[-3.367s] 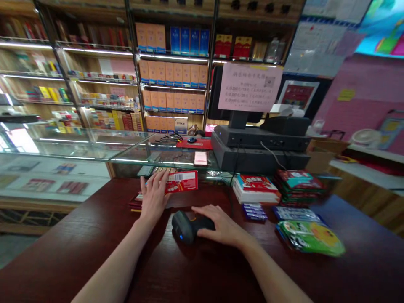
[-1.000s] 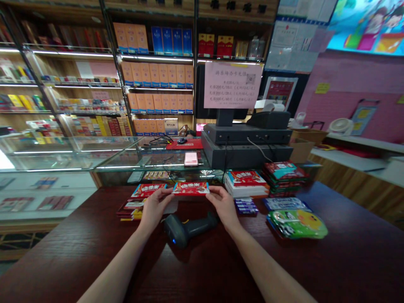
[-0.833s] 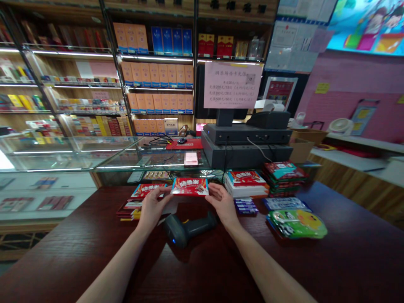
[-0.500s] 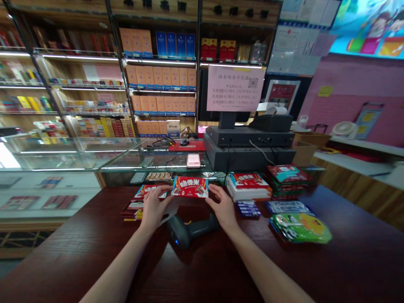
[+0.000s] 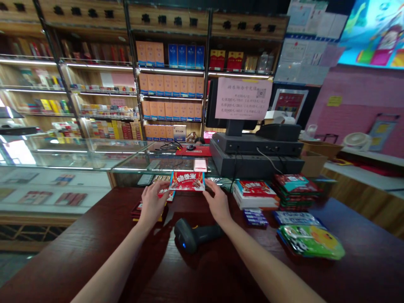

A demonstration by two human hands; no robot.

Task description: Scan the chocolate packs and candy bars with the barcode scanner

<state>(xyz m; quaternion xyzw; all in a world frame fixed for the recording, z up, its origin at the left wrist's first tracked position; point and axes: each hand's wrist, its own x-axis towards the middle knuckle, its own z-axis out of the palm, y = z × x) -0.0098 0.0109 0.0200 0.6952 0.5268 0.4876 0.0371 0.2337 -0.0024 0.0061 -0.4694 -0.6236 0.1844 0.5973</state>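
A flat red and blue chocolate box (image 5: 187, 182) with white lettering is held up over the dark counter, its printed face towards me. My left hand (image 5: 153, 203) grips its left end between thumb and fingers. On the right end, my right hand (image 5: 218, 203) pinches the edge. Below the box a dark barcode scanner (image 5: 196, 236) lies on its side with a blue light showing; my right wrist covers part of its handle. Partly hidden behind my left hand is a low pile of packets (image 5: 137, 211), with a similar red and blue box on top.
To the right stand a stack of red and white boxes (image 5: 255, 195), a pile of dark red packets (image 5: 296, 190), purple packs (image 5: 255, 217) and a green pouch (image 5: 312, 240). A glass display case (image 5: 126, 164) and a cash register (image 5: 255, 155) border the wooden counter (image 5: 78, 252).
The view has swung a little to the left. Both hands have carried the chocolate box slightly up and left, away from the scanner, which stays on the counter.
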